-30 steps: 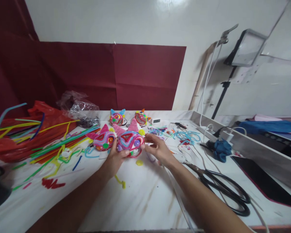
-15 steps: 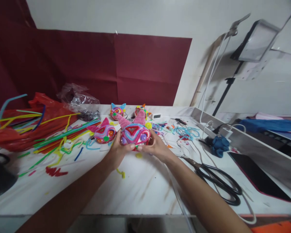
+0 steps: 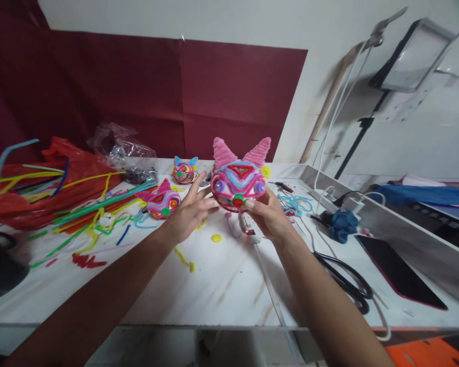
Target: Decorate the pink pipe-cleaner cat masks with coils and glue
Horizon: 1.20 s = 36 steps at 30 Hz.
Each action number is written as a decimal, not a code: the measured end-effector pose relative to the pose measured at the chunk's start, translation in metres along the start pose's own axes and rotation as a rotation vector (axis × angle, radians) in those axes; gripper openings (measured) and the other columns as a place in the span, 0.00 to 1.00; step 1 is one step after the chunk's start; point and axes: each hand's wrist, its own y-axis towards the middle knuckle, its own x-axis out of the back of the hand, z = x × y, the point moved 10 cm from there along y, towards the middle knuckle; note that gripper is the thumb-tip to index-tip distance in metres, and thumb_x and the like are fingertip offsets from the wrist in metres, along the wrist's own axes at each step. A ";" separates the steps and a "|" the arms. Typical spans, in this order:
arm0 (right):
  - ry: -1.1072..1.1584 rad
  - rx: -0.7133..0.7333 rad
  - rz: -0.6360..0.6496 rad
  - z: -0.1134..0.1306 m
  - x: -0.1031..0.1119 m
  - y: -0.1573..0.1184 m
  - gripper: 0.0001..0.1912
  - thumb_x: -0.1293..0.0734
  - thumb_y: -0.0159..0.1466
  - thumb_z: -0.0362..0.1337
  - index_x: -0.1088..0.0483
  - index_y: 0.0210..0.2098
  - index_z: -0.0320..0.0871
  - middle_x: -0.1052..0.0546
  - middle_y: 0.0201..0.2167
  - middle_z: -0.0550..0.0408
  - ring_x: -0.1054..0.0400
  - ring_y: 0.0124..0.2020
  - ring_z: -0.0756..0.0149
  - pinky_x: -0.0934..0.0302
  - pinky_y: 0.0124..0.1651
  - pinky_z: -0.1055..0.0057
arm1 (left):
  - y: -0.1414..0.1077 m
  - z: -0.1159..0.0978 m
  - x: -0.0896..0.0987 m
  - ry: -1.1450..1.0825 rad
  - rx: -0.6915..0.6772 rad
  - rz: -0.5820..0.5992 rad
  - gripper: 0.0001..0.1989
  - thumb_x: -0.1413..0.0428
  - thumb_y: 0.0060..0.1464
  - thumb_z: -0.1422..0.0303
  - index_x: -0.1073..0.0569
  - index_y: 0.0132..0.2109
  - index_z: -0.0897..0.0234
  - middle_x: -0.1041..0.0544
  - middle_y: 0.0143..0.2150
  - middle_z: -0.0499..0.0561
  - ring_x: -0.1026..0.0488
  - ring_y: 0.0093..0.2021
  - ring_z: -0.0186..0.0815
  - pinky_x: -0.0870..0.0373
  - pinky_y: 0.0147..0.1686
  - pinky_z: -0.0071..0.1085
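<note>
Above the table, my right hand [image 3: 268, 211] is closed round the lower right of a pink pipe-cleaner cat head [image 3: 239, 183], which faces me upright with two pink ears, purple eyes and a green and red muzzle. My left hand [image 3: 193, 211] is just left of it, fingers spread and apart; its fingertips come close to the head, and I cannot tell if they touch. A second pink cat head [image 3: 164, 201] lies beyond my left wrist. Farther back stands a cat head with blue ears [image 3: 185, 171]. Below my right hand lies a white hot glue gun [image 3: 248, 227].
On the left lie pipe cleaners [image 3: 103, 204], a red plastic bag [image 3: 69, 168] and a black mug [image 3: 2, 265]. To the right are black-handled scissors [image 3: 348, 278], a phone [image 3: 401, 272], a blue scrunchie [image 3: 343, 225] and white cables. A maroon sheet [image 3: 237, 102] covers part of the wall.
The held cat head has risen and moved right, its face now turned more toward me. My left hand has let go and spread its fingers. The glue gun has come into view.
</note>
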 end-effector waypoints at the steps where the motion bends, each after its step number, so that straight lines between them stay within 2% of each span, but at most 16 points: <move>1: 0.019 -0.001 -0.013 0.004 0.003 0.001 0.32 0.14 0.44 0.45 0.22 0.47 0.50 0.13 0.42 0.54 0.18 0.46 0.51 0.25 0.56 0.53 | 0.002 0.003 0.007 0.030 -0.001 -0.024 0.47 0.28 0.45 0.62 0.32 0.72 0.52 0.22 0.66 0.58 0.24 0.65 0.55 0.27 0.63 0.51; 3: 0.049 -0.004 -0.044 0.010 0.011 0.004 0.32 0.14 0.42 0.44 0.22 0.45 0.51 0.13 0.41 0.56 0.19 0.45 0.52 0.25 0.56 0.54 | 0.005 0.010 0.023 0.183 -0.001 -0.086 0.35 0.30 0.48 0.55 0.24 0.63 0.54 0.21 0.65 0.58 0.25 0.65 0.53 0.27 0.61 0.48; 5: 0.047 0.033 -0.085 0.018 0.020 0.007 0.32 0.14 0.41 0.44 0.22 0.45 0.51 0.14 0.40 0.57 0.19 0.44 0.53 0.25 0.55 0.54 | 0.008 0.016 0.032 0.424 -0.025 -0.123 0.23 0.33 0.51 0.49 0.19 0.47 0.59 0.17 0.52 0.57 0.22 0.55 0.49 0.26 0.56 0.42; 7: 0.040 0.067 -0.116 0.025 0.028 0.009 0.34 0.14 0.41 0.43 0.23 0.46 0.51 0.14 0.39 0.57 0.19 0.43 0.54 0.26 0.56 0.54 | 0.011 0.025 0.029 0.565 -0.028 -0.102 0.20 0.35 0.52 0.48 0.22 0.32 0.61 0.19 0.36 0.54 0.23 0.42 0.43 0.26 0.48 0.38; 9: 0.034 0.093 -0.142 0.029 0.035 0.011 0.35 0.14 0.41 0.42 0.23 0.48 0.51 0.14 0.39 0.57 0.19 0.43 0.54 0.26 0.56 0.54 | 0.014 0.039 0.019 0.620 -0.004 -0.041 0.19 0.34 0.50 0.50 0.25 0.26 0.60 0.23 0.27 0.51 0.26 0.33 0.39 0.28 0.40 0.36; 11: 0.035 0.110 -0.164 0.032 0.040 0.011 0.35 0.15 0.41 0.42 0.23 0.48 0.51 0.13 0.40 0.56 0.19 0.43 0.54 0.25 0.55 0.54 | 0.019 0.051 0.007 0.671 0.023 0.020 0.18 0.35 0.50 0.52 0.25 0.25 0.60 0.23 0.25 0.50 0.28 0.29 0.38 0.30 0.35 0.34; 14: 0.046 0.110 -0.178 0.033 0.043 0.010 0.35 0.15 0.41 0.41 0.24 0.48 0.52 0.13 0.40 0.57 0.19 0.42 0.53 0.24 0.54 0.54 | 0.031 0.061 -0.003 0.744 0.038 0.049 0.14 0.36 0.51 0.56 0.23 0.27 0.60 0.21 0.26 0.50 0.27 0.28 0.37 0.31 0.33 0.33; 18: 0.057 0.103 -0.173 0.031 0.046 0.009 0.36 0.14 0.41 0.41 0.24 0.49 0.53 0.13 0.40 0.58 0.18 0.43 0.51 0.24 0.55 0.52 | 0.050 0.062 0.012 0.856 0.023 -0.017 0.04 0.38 0.50 0.65 0.21 0.33 0.60 0.20 0.27 0.48 0.29 0.26 0.36 0.35 0.32 0.32; 21: 0.049 0.101 -0.167 0.028 0.047 0.010 0.37 0.14 0.42 0.42 0.24 0.50 0.53 0.13 0.41 0.57 0.18 0.44 0.51 0.24 0.55 0.51 | 0.055 0.059 0.027 0.957 0.011 -0.044 0.02 0.40 0.50 0.69 0.21 0.32 0.60 0.23 0.25 0.47 0.31 0.26 0.37 0.37 0.33 0.33; 26: 0.040 0.087 -0.190 0.023 0.049 0.010 0.36 0.14 0.41 0.42 0.23 0.49 0.53 0.13 0.39 0.57 0.19 0.44 0.51 0.25 0.55 0.51 | 0.047 0.047 0.050 1.120 -0.024 -0.084 0.06 0.42 0.52 0.71 0.24 0.28 0.59 0.25 0.23 0.47 0.30 0.29 0.39 0.40 0.36 0.33; 30: 0.061 0.099 -0.186 0.020 0.051 0.011 0.30 0.15 0.43 0.41 0.22 0.44 0.53 0.13 0.40 0.58 0.19 0.44 0.51 0.25 0.57 0.51 | 0.033 0.035 0.066 1.206 -0.033 -0.102 0.10 0.46 0.58 0.67 0.28 0.28 0.57 0.27 0.22 0.47 0.31 0.28 0.40 0.40 0.36 0.34; 33: 0.061 0.081 -0.164 0.016 0.050 0.011 0.26 0.14 0.44 0.40 0.22 0.41 0.52 0.13 0.41 0.57 0.18 0.45 0.51 0.25 0.58 0.50 | 0.018 0.030 0.073 1.246 -0.027 -0.091 0.11 0.47 0.59 0.67 0.29 0.28 0.57 0.26 0.22 0.47 0.30 0.28 0.40 0.39 0.36 0.34; 36: 0.060 0.067 -0.170 0.013 0.050 0.011 0.26 0.14 0.43 0.41 0.20 0.41 0.51 0.13 0.41 0.55 0.18 0.44 0.51 0.25 0.57 0.49 | 0.002 0.033 0.073 1.265 0.002 -0.042 0.11 0.48 0.59 0.68 0.29 0.27 0.57 0.25 0.23 0.47 0.27 0.29 0.40 0.37 0.37 0.34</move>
